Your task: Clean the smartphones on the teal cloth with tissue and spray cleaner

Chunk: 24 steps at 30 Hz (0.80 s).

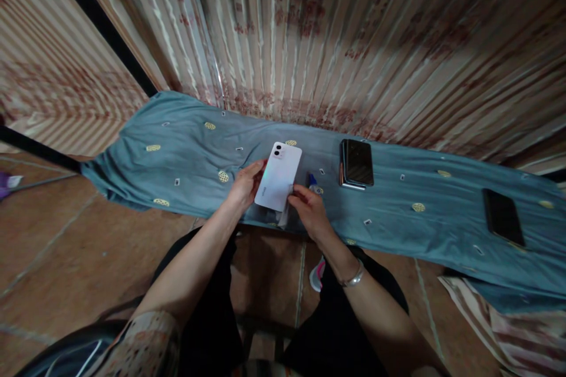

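Observation:
A white smartphone [278,179] is held up with its back towards me, its camera lenses at the upper left corner. My left hand [246,185] is closed on the phone's left edge. At the lower right edge of the phone is my right hand [308,206], its thumb and fingers pinched on a thin, pale piece [285,216] like a wipe or cloth. That piece hangs down behind the phone's lower edge and is partly hidden. Just beyond my right hand lies a small item with a blue cap [312,180], mostly covered by the fingers.
A stack of several phones [359,163] lies on the blue patterned cloth [389,218] to the right. Farther right is a single dark phone [503,217]. Pleated curtains [309,41] hang along the back. Black poles [106,23] stand at the left.

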Each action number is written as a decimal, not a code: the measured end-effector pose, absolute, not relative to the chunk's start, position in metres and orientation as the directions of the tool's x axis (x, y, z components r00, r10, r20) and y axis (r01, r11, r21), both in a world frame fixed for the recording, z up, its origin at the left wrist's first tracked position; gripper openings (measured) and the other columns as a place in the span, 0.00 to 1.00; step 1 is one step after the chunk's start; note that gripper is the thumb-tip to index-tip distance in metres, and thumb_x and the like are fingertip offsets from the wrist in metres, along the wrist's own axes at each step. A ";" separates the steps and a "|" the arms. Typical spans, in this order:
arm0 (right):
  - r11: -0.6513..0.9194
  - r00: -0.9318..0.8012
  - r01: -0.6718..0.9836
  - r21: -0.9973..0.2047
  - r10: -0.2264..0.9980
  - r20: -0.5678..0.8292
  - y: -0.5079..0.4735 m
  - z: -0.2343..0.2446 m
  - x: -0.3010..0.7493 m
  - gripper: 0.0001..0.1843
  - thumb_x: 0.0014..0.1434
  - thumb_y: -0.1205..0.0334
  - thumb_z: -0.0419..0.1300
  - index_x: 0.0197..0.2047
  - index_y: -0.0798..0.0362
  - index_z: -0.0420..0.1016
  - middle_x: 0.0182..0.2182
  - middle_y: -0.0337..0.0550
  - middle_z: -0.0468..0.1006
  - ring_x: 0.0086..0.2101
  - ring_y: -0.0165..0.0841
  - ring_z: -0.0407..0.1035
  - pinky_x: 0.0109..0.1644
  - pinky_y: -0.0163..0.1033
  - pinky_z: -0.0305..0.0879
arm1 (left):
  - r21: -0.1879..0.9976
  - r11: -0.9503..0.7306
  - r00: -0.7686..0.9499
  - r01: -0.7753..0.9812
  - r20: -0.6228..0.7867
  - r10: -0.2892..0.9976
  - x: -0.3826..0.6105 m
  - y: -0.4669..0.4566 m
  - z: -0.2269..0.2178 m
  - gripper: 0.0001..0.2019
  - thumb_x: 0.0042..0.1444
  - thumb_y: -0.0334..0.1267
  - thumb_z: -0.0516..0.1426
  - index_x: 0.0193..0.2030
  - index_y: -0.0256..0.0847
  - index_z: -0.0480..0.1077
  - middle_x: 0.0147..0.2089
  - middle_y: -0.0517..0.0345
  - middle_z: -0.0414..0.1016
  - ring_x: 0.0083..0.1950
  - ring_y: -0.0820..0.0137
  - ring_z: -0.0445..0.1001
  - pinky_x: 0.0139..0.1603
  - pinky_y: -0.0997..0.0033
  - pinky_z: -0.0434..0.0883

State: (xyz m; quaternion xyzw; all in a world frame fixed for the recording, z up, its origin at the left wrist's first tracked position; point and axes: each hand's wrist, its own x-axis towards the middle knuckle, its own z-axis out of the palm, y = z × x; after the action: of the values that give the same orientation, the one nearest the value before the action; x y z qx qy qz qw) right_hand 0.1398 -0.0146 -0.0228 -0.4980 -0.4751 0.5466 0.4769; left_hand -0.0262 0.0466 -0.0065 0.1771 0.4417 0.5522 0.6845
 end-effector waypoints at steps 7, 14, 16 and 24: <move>-0.184 -0.106 -0.150 -0.971 0.980 -0.169 -0.022 -0.014 0.136 0.12 0.46 0.52 0.67 0.33 0.48 0.84 0.31 0.37 0.86 0.34 0.36 0.76 0.38 0.37 0.72 | 0.584 0.579 0.215 -0.570 -0.574 0.790 -0.027 0.035 -0.002 0.24 0.68 0.55 0.57 0.55 0.35 0.79 0.30 0.49 0.85 0.26 0.58 0.81 0.34 0.60 0.80; -0.243 -0.110 -0.214 -0.946 0.969 -0.223 -0.020 -0.016 0.135 0.12 0.44 0.53 0.70 0.33 0.48 0.86 0.32 0.37 0.86 0.33 0.36 0.75 0.36 0.37 0.73 | 0.516 0.567 0.360 -0.642 -0.450 0.817 -0.027 0.028 0.001 0.34 0.68 0.57 0.51 0.68 0.33 0.74 0.51 0.37 0.88 0.52 0.45 0.87 0.55 0.47 0.81; -0.246 -0.134 -0.204 -0.948 0.966 -0.222 -0.019 -0.018 0.136 0.13 0.46 0.53 0.70 0.35 0.48 0.86 0.33 0.37 0.86 0.34 0.36 0.76 0.38 0.38 0.74 | 0.513 0.555 0.340 -0.655 -0.455 0.823 -0.025 0.028 0.002 0.33 0.68 0.54 0.52 0.69 0.32 0.73 0.51 0.37 0.88 0.53 0.46 0.86 0.56 0.48 0.81; -0.203 -0.136 -0.184 -0.962 0.974 -0.179 -0.016 -0.027 0.131 0.17 0.48 0.50 0.72 0.40 0.48 0.85 0.39 0.39 0.88 0.42 0.41 0.81 0.49 0.44 0.78 | 0.583 0.502 0.231 -0.638 -0.478 0.848 -0.025 0.027 0.008 0.26 0.70 0.47 0.51 0.64 0.31 0.77 0.47 0.40 0.89 0.46 0.52 0.88 0.50 0.57 0.83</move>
State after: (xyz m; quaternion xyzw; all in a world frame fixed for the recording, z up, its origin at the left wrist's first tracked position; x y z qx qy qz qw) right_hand 0.1313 -0.0157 -0.0266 -0.4637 -0.4261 0.6216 0.4659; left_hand -0.0246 0.0266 0.0076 0.1336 0.3920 0.4807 0.7729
